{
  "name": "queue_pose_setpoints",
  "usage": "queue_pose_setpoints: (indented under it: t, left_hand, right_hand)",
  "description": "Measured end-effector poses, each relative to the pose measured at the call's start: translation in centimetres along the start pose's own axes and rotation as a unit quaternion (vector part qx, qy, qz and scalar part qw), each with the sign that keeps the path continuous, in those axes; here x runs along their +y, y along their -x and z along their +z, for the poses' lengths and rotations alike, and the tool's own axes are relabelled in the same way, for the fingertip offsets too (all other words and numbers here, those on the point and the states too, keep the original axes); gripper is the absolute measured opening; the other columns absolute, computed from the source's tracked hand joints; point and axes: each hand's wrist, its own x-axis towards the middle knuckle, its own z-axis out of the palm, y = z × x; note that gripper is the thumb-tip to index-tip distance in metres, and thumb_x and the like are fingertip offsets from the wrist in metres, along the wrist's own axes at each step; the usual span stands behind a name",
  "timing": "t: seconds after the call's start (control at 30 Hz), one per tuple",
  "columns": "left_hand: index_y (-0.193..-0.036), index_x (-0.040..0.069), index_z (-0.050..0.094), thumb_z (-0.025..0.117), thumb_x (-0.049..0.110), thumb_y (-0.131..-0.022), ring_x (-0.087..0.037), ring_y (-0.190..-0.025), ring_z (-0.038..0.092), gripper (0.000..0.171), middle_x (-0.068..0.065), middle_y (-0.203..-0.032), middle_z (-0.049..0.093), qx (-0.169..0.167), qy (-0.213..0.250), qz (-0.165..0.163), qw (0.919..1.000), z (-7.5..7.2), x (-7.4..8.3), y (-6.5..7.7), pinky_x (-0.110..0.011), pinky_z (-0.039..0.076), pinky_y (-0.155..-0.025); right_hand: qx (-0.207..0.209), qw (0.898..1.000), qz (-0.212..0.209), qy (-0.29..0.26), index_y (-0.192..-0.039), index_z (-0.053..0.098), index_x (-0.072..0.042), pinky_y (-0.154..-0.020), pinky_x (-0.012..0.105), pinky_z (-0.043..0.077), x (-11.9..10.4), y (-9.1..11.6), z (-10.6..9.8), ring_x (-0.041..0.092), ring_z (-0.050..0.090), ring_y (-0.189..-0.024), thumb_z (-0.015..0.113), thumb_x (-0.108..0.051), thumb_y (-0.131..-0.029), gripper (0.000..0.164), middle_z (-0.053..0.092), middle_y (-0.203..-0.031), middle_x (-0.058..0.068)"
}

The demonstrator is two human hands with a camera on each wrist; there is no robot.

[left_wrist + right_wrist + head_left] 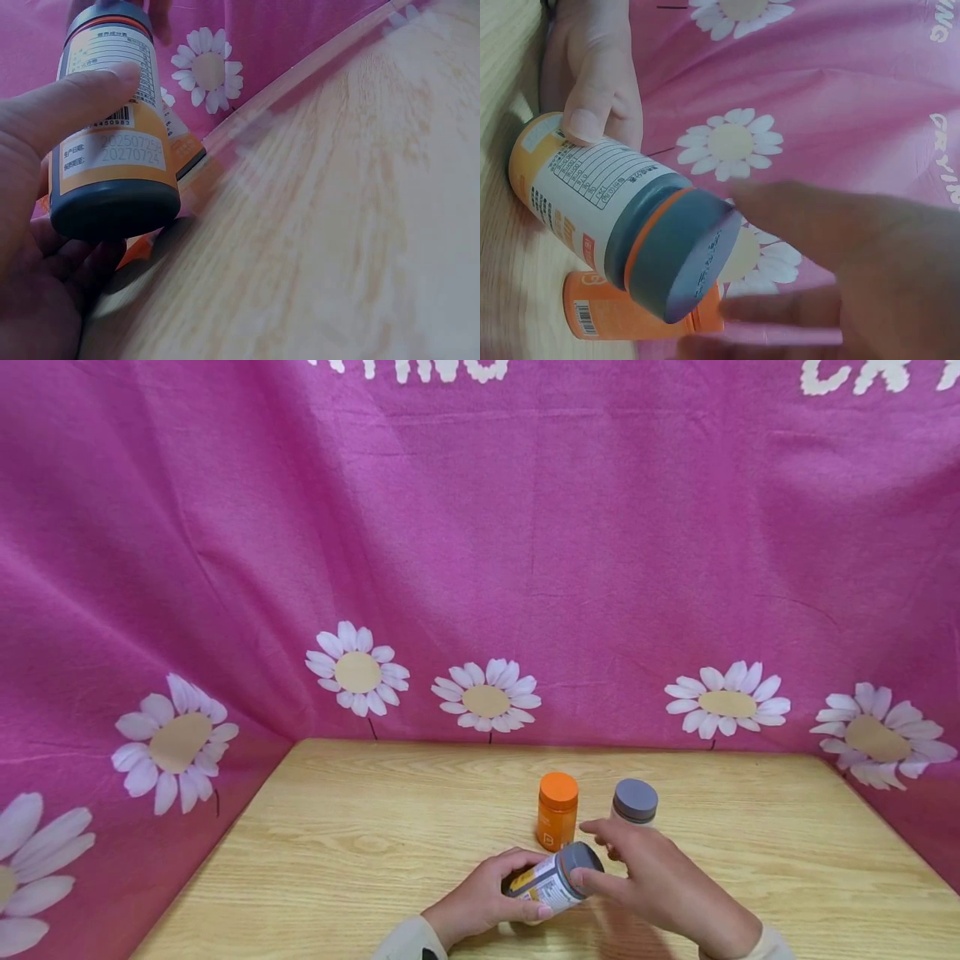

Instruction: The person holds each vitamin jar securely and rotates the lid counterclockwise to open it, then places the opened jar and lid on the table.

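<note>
My left hand [486, 895] grips a pill bottle [546, 887] with a dark grey lid, tilted with the lid up to the right. In the left wrist view, the thumb lies across the bottle's white and yellow label [112, 154], above printed dates. My right hand [663, 878] is at the lid [682, 255]. Its thumb reaches the lid's edge while the other fingers stand spread apart from it. Just behind the held bottle stands an orange bottle [557, 814] with an orange lid.
Another bottle with a grey lid [635, 800] stands behind my right hand, partly hidden by it. The wooden table [360, 827] meets a pink cloth [525, 543] with daisies at its back and sides.
</note>
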Motion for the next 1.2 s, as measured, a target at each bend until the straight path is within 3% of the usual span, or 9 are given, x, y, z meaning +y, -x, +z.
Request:
queue_pose_setpoints:
  t: [0.2,0.5,0.77,0.93,1.2]
  left_hand:
    - [-0.120,0.032,0.054,0.072,0.035,-0.075,-0.009,-0.094,0.051,0.048,0.008,-0.107,0.054,-0.001,-0.029,0.017,0.9994,0.04,-0.10,-0.06,-0.024,0.040,-0.081]
    - [-0.120,0.032,0.055,0.073,0.034,-0.074,-0.008,-0.092,0.051,0.049,0.007,-0.105,0.055,0.002,-0.034,0.024,0.9991,0.12,-0.02,-0.06,-0.023,0.041,-0.079]
    - [-0.119,0.032,0.055,0.074,0.033,-0.074,-0.008,-0.091,0.051,0.050,0.007,-0.104,0.055,0.004,-0.039,0.028,0.9988,0.11,0.08,-0.10,-0.023,0.042,-0.078]
    - [-0.120,0.031,0.055,0.073,0.033,-0.074,-0.008,-0.091,0.051,0.050,0.007,-0.105,0.055,0.003,-0.043,0.036,0.9984,0.09,0.15,-0.11,-0.023,0.042,-0.078]
    - [-0.120,0.032,0.055,0.073,0.035,-0.073,-0.008,-0.093,0.050,0.050,0.008,-0.106,0.055,0.005,-0.041,0.023,0.9989,0.03,-0.04,-0.06,-0.023,0.041,-0.079]
  right_hand:
    - [0.023,0.997,0.071,0.023,-0.089,0.062,-0.016,-0.049,0.024,0.037,-0.23,-0.12,0.10,0.005,0.045,-0.055,0.055,-0.058,-0.078,0.044,0.051,-0.063,-0.009]
    - [0.017,0.987,0.155,0.044,-0.068,0.049,-0.019,-0.044,0.030,0.030,-0.59,-0.11,0.49,0.012,0.042,-0.050,0.049,-0.068,-0.076,0.049,0.045,-0.056,-0.005]
    - [0.006,0.985,0.162,0.058,-0.067,0.051,-0.020,-0.045,0.030,0.030,-0.70,-0.08,0.87,0.012,0.042,-0.052,0.047,-0.070,-0.075,0.051,0.046,-0.056,-0.006]
    - [0.003,0.987,0.153,0.044,-0.069,0.051,-0.019,-0.046,0.029,0.030,-0.64,-0.09,0.95,0.011,0.041,-0.052,0.049,-0.069,-0.074,0.050,0.045,-0.056,-0.006]
    - [-0.005,0.992,0.123,0.020,-0.073,0.052,-0.018,-0.048,0.026,0.034,-0.59,-0.31,0.90,0.010,0.042,-0.053,0.055,-0.065,-0.073,0.047,0.047,-0.059,-0.007]
